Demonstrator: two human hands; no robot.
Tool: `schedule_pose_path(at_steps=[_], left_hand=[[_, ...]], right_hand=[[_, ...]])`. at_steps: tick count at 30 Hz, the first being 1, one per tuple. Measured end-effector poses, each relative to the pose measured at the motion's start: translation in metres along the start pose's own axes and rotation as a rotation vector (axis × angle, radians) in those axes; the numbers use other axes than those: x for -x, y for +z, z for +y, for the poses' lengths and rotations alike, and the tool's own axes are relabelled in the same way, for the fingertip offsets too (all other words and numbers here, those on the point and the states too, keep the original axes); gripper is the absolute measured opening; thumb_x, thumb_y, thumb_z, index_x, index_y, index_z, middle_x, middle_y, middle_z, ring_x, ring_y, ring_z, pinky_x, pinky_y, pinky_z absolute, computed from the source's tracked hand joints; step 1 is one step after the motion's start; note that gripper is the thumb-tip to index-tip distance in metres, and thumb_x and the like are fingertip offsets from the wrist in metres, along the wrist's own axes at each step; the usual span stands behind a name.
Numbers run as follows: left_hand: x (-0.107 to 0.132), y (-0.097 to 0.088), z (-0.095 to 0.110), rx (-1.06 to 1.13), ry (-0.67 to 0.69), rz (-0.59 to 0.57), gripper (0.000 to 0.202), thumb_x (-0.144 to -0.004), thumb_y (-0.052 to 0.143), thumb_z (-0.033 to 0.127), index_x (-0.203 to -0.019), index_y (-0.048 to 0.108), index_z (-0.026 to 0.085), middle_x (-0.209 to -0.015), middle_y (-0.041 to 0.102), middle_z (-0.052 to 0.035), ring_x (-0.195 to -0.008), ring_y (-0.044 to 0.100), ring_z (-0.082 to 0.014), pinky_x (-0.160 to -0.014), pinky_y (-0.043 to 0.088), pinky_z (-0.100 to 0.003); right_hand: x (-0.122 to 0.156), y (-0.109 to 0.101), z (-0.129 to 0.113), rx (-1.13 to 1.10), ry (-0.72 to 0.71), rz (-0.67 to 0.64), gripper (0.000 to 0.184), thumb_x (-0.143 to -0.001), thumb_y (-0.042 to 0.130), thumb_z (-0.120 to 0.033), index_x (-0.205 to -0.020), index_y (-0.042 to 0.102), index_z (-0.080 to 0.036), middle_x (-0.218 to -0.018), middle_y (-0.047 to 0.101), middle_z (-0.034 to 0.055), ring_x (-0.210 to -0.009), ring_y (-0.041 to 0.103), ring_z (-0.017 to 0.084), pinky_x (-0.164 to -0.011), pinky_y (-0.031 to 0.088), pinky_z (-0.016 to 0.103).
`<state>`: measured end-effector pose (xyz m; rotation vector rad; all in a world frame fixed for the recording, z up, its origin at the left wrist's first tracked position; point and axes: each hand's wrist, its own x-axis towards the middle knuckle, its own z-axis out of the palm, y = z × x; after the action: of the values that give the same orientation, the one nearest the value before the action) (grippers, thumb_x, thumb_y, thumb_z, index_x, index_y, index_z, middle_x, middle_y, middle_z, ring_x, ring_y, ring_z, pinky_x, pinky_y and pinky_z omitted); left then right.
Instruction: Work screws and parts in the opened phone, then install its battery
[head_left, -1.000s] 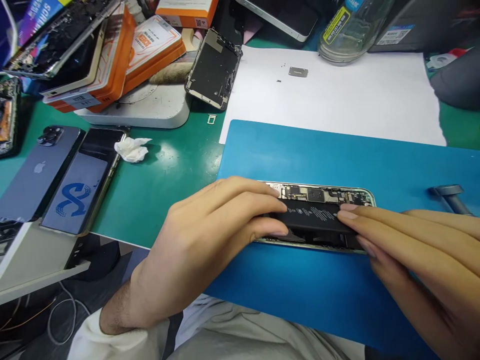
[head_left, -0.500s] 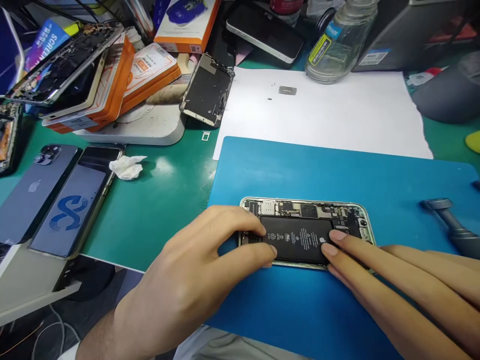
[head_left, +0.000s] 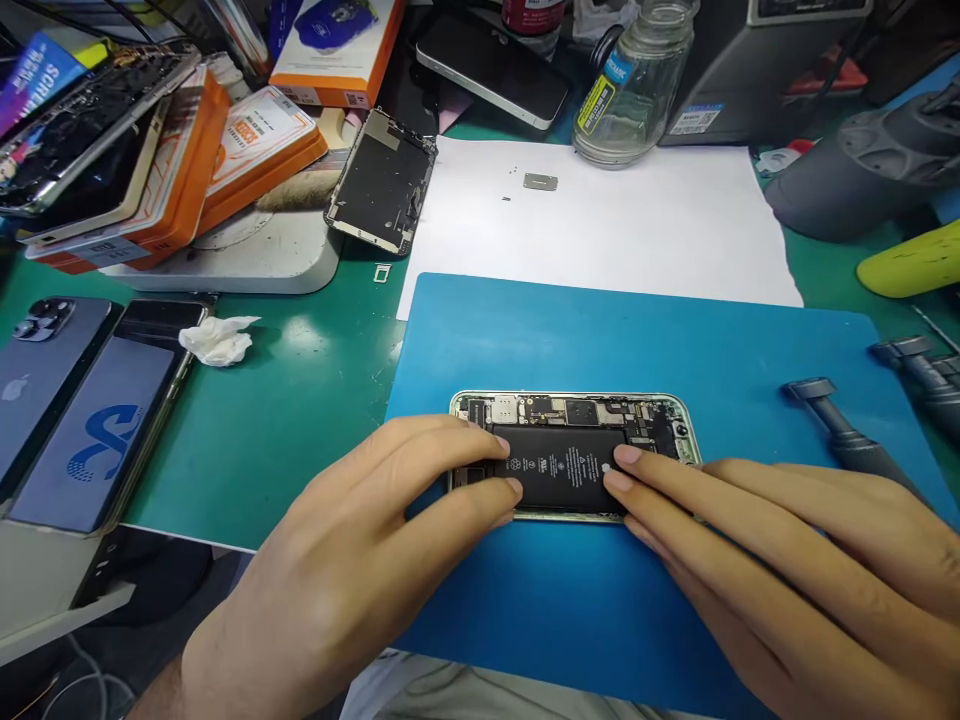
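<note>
An opened phone (head_left: 495,408) lies flat on a blue mat (head_left: 525,620), its circuit board exposed along the far side. Inside its frame sits a black battery (head_left: 559,468) with white printing. My left hand (head_left: 337,540) reaches over the phone's left end; thumb and index fingertip touch the battery there, spread apart. From the right comes my right hand (head_left: 780,540), fingers stretched out, with two fingertips lying on the battery's right end. Its thumb is mostly hidden beneath the fingers.
Behind the mat, white paper (head_left: 600,240) carries a small metal plate (head_left: 540,182) and tiny parts. A glass jar (head_left: 634,90) stands behind. Screwdrivers (head_left: 832,420) lie right. Left are a detached screen (head_left: 382,185), crumpled tissue (head_left: 217,340), phones (head_left: 90,410) and stacked orange boxes (head_left: 202,190).
The whole view has shifted, so the bench appears farther left and more shows at the right. Both hands keep the same contact with the battery.
</note>
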<state>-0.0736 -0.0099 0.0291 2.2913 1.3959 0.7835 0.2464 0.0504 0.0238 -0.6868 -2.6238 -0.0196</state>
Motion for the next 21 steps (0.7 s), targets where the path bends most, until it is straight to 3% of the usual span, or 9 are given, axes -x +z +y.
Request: schedule_pose_path(at_steps=[4,7,12,21], left_hand=[[-0.004,0.000,0.004,-0.016,0.007,0.031,0.021,-0.116,0.066,0.015,-0.134,0.075,0.021,-0.143,0.071,-0.0016,-0.137,0.062,-0.0108,-0.130,0.041,-0.022],[-0.004,-0.001,0.003,-0.038,0.031,0.035,0.021,-0.115,0.067,0.014,-0.133,0.076,0.019,-0.143,0.071,-0.0025,-0.137,0.063,-0.0119,-0.130,0.042,-0.023],[-0.002,-0.001,-0.002,-0.058,0.088,0.044,0.025,-0.114,0.064,0.008,-0.132,0.079,0.018,-0.144,0.072,-0.0050,-0.143,0.062,-0.0158,-0.135,0.042,-0.029],[-0.009,-0.001,0.001,-0.107,0.159,0.058,0.022,-0.112,0.074,0.022,-0.129,0.080,0.010,-0.133,0.082,-0.0063,-0.136,0.070,-0.0194,-0.133,0.051,-0.032]], right_hand=[[-0.011,0.003,0.003,0.021,-0.001,0.028,0.039,-0.102,0.072,0.000,-0.138,0.074,-0.014,-0.141,0.077,0.0035,-0.121,0.067,0.028,-0.105,0.050,0.047],[-0.014,0.003,0.002,0.023,0.012,0.033,0.039,-0.103,0.068,0.002,-0.139,0.072,-0.014,-0.137,0.078,0.0048,-0.122,0.067,0.029,-0.103,0.051,0.048],[-0.013,0.001,-0.001,0.044,0.015,0.031,0.039,-0.105,0.066,0.000,-0.141,0.071,-0.014,-0.136,0.079,0.0059,-0.122,0.066,0.030,-0.101,0.050,0.048],[-0.006,0.008,-0.004,-0.012,0.077,0.063,0.034,-0.109,0.070,-0.012,-0.142,0.074,-0.019,-0.146,0.075,0.0004,-0.123,0.069,0.026,-0.112,0.047,0.049]])
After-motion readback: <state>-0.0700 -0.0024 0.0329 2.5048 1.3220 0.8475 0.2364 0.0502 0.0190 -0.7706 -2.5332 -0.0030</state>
